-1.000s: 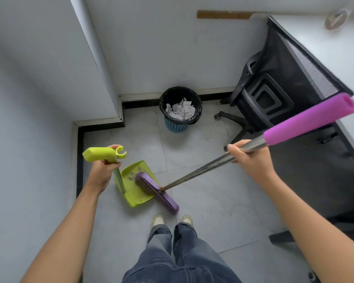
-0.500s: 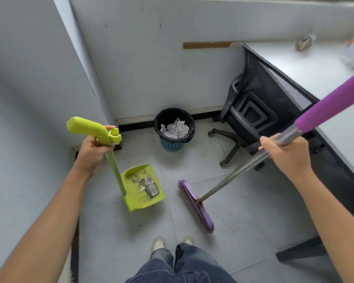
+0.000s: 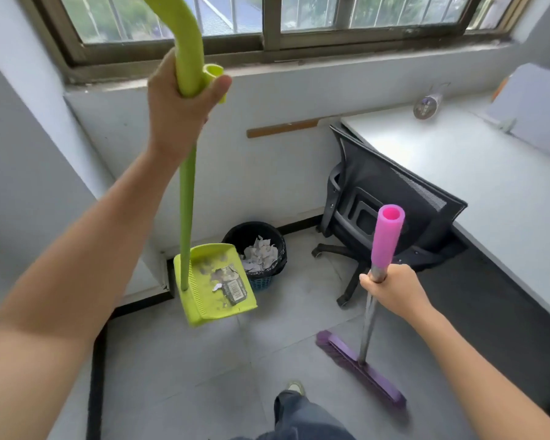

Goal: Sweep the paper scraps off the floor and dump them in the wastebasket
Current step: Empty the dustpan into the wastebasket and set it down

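Lime-green plastic: the dustpan [image 3: 215, 284] is held clear of the floor, hanging from its long handle, the pan just at 9 o'clock of the wastebasket [image 3: 261, 246] and overlapping its rim in this view. Judged light and stiff; the long handle makes it swing easily, so a high grip near the bend gives reach but little control over tilt.

The left hand [image 3: 181, 103] is clenched around the top of the dustpan handle, thumb pressed against the clip. The right hand [image 3: 391, 287] is wrapped around the metal shaft of the broom [image 3: 365, 319], just below the pink foam sleeve; the purple brush head rests on the tiles at 5 o'clock of the basket, well apart from it.

The wastebasket, black-lined, is already part full of crumpled paper.

Paper scraps [image 3: 226, 277] lie loose in the pan, with a barcoded wrapper among them. Judged very light, apt to flutter or cling; a slow tip directly over the rim is called for.
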Demonstrator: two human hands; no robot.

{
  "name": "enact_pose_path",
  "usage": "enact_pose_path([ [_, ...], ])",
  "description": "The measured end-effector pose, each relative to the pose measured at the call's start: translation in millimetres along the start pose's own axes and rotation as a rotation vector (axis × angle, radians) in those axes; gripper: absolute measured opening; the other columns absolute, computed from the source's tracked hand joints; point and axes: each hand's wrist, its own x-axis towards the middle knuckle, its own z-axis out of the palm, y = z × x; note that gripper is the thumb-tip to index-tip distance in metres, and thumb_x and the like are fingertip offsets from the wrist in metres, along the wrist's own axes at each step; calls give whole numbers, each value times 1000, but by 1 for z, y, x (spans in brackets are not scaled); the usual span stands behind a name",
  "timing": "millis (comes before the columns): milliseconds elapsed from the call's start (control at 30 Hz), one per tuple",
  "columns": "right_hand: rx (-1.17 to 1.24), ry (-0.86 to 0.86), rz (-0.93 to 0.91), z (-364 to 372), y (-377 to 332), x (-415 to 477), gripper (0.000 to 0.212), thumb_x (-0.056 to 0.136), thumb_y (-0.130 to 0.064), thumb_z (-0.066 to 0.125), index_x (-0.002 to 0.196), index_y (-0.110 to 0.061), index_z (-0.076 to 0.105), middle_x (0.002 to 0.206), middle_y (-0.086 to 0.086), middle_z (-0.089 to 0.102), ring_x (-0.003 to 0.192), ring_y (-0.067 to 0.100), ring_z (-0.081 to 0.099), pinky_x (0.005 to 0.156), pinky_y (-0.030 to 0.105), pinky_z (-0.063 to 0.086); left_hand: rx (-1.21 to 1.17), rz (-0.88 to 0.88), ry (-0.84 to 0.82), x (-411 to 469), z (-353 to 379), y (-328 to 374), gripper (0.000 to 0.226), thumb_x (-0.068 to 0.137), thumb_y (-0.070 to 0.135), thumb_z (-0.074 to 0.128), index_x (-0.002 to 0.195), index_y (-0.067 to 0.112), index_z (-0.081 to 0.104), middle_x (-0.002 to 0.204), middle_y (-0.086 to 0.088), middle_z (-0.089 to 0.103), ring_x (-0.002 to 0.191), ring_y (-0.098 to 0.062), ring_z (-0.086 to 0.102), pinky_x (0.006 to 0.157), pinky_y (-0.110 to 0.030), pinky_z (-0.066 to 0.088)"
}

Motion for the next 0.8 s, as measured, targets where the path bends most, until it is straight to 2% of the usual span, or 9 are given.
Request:
enact_pose_path([
  [167, -12, -10, -12, -15, 11, 37, 49, 81, -15, 59, 47, -15, 24, 41, -3, 32, 43, 12, 29, 47, 25, 26, 50, 95, -179, 27, 84, -24, 32, 69, 34, 70, 67, 31, 38, 51, 28, 54, 45, 10, 45, 50, -5, 33],
  [267, -7, -1, 7, -21, 20, 48, 52, 82, -16, 59, 45, -17, 23, 38, -5, 30, 41, 10, 28, 43, 20, 24, 103, 96, -388, 16, 127, -57, 34, 64, 33, 71, 64, 37, 37, 52, 26, 50, 49, 20, 52, 50, 2, 35],
  [300, 1, 5, 19, -22, 23, 49, 52, 83, -16, 59, 45, -17, 23, 39, -5, 31, 41, 11, 28, 43, 20, 25, 130, 88, -501, 7, 141, -69, 31, 64, 37, 69, 62, 38, 38, 54, 16, 53, 53, 15, 59, 51, -1, 41],
  [367, 14, 35, 44, -25, 30, 53, 51, 82, -15, 59, 45, -17, 24, 41, -3, 33, 42, 13, 31, 46, 24, 27, 155, 114, -762, -11, 166, -97, 23, 63, 41, 64, 57, 37, 42, 48, 1, 52, 48, -17, 65, 50, -12, 46],
  [433, 25, 80, 75, -30, 35, 58, 52, 81, -13, 59, 44, -18, 23, 40, -4, 33, 43, 14, 30, 48, 27, 28, 158, 114, -1031, -30, 188, -112, 34, 62, 38, 66, 53, 43, 34, 40, 15, 34, 42, -21, 43, 48, 2, 34],
  [500, 26, 125, 120, -34, 39, 63, 52, 79, -13, 59, 45, -19, 21, 41, -4, 31, 44, 15, 29, 49, 27, 28, 233, 81, -1226, -45, 204, -121, 62, 63, 23, 78, 50, 44, 21, 37, 18, 24, 59, -22, 34, 46, 2, 27],
  [600, 41, 186, 173, -38, 40, 66, 52, 79, -12, 59, 46, -18, 19, 41, -2, 30, 45, 15, 29, 48, 26, 26, 344, 42, -1253, -44, 218, -136, 65, 71, 8, 79, 49, 38, 26, 48, -19, 52, 66, -26, 37, 46, -3, 30],
  [700, 63, 210, 190, -37, 38, 67, 52, 79, -11, 58, 45, -17, 19, 40, -3, 29, 45, 15, 29, 48, 28, 26, 322, -14, -1308, -33, 218, -142, 20, 63, 46, 67, 61, 28, 58, 47, 11, 47, 54, -13, 41, 50, -1, 34],
  [800, 68, 207, 189, -33, 35, 70, 49, 79, -12, 57, 44, -16, 24, 42, -1, 33, 48, 19, 34, 51, 29, 29, 305, 56, -1311, -27, 217, -149, 62, 54, 58, 51, 81, 6, 72, 55, 4, 56, 53, -12, 49, 54, -5, 39],
])
